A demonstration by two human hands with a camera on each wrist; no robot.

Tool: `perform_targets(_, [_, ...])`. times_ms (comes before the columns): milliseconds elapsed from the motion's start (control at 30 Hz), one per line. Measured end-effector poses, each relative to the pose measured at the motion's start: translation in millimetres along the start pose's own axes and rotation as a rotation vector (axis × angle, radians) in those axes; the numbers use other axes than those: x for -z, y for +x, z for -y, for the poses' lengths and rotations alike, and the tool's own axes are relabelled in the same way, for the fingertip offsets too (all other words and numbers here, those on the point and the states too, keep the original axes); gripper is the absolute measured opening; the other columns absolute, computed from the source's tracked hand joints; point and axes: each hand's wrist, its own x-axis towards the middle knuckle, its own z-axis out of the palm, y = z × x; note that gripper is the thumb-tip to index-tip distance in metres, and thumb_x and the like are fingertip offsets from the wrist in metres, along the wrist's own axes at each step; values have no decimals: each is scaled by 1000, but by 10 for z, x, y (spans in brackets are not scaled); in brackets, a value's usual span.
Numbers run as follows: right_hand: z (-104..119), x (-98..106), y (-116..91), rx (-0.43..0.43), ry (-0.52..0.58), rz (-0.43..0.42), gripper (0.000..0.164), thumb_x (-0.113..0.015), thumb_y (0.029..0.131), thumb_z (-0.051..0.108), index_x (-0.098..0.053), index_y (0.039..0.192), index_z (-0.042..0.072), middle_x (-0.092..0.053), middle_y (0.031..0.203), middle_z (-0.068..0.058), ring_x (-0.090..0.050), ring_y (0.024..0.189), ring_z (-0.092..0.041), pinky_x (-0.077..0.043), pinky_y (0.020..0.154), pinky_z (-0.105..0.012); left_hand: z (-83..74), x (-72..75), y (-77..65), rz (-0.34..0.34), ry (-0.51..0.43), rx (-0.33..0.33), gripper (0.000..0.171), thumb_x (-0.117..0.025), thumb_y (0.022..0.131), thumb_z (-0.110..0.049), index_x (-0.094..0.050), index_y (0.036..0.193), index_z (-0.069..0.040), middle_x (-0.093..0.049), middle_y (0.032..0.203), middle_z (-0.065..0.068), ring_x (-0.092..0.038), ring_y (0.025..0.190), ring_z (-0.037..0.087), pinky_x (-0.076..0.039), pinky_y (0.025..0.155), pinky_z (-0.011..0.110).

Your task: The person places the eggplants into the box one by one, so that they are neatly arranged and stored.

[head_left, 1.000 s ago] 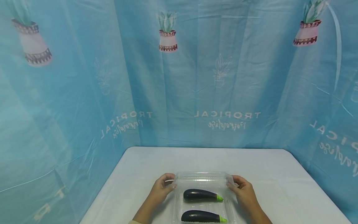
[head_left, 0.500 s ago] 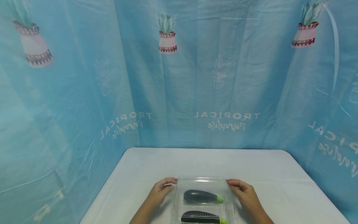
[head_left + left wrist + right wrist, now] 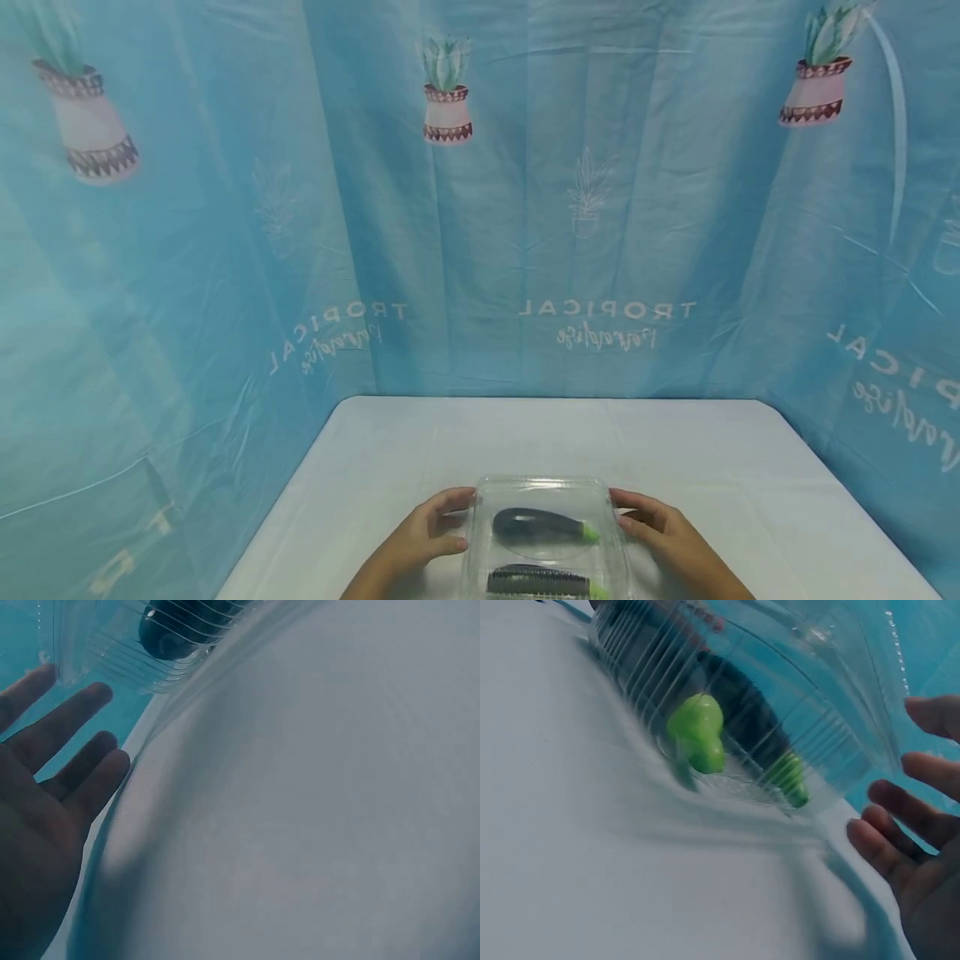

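A clear plastic clamshell box (image 3: 551, 553) lies near the front of the table, its lid down over two dark eggplants. The far eggplant (image 3: 528, 523) and the near eggplant (image 3: 536, 583) both point their green stem ends to the right. On the left side, my left hand (image 3: 420, 537) has its fingers stretched to the box's far corner, the thumb apart from it. At the opposite side is my right hand (image 3: 667, 533), its fingertips by the lid's edge. Both wrist views show extended fingers beside the clear wall (image 3: 105, 645), none curled round it; contact is hard to tell.
The box rests on a white table (image 3: 390, 450) with rounded far corners. Blue curtains (image 3: 480, 250) printed with potted plants and mirrored lettering hang behind and on both sides.
The lid's edge, earlier gripped in both hands, has come down over the eggplants. Both hands have let go of it and moved slightly nearer, the left thumb now spread away.
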Motion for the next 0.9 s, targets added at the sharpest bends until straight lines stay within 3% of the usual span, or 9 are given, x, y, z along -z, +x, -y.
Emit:
perform_targets(167, [-16, 121, -46, 82, 84, 266, 65, -53, 112, 12, -19, 165, -5, -55, 125, -23, -63, 96, -24, -60, 76, -40, -31, 33, -47, 73, 2, 12, 87, -87, 86, -24, -43, 160, -9, -51, 156, 14, -51, 139, 35, -47, 109, 40])
perform_targets(267, [-12, 157, -71, 120, 143, 408, 71, -50, 111, 4, -5, 166, -4, -56, 115, -20, -61, 89, -22, -60, 72, -39, -16, 59, -65, 132, -12, 15, 99, -90, 82, -24, -36, 164, -12, -47, 159, 15, -48, 142, 36, -46, 110, 38])
perform_targets(367, [10, 165, -98, 134, 166, 490, 77, -50, 111, 1, 3, 167, 0, -59, 109, -17, -61, 82, -17, -60, 68, -34, 11, 76, -63, 176, -17, 17, 107, -92, 80, -27, -31, 167, -15, -44, 161, 14, -45, 145, 35, -45, 111, 34])
perform_targets(500, [31, 162, -136, 89, 143, 544, 83, -50, 111, 6, 10, 168, 11, -62, 102, -10, -61, 74, -10, -60, 67, -30, 4, 75, -58, 190, 25, 27, 116, -96, 77, -36, -27, 168, -19, -43, 162, 12, -45, 145, 34, -45, 110, 34])
perform_targets(667, [39, 145, -181, -17, 157, 565, 94, -54, 106, 12, 17, 167, 21, -68, 93, -7, -65, 77, -12, -60, 76, -35, -59, 66, -94, 199, 100, 77, 122, -96, 74, -45, -23, 170, -24, -52, 153, 13, -56, 133, 33, -55, 99, 37])
perform_targets(767, [47, 129, -191, -36, 174, 567, 98, -55, 104, 12, 20, 166, 24, -71, 89, -9, -69, 80, -16, -61, 78, -40, -98, 79, -110, 231, 67, 100, 122, -95, 78, -42, -18, 171, -21, -62, 131, 14, -64, 108, 27, -59, 85, 33])
perform_targets(900, [56, 100, -183, -19, 160, 566, 101, -58, 107, 14, 25, 164, 23, -73, 88, -12, -71, 79, -17, -62, 77, -42, -146, 76, -117, 304, -86, 127, 122, -92, 84, -24, -7, 171, -15, -69, 101, 14, -65, 78, 18, -58, 71, 27])
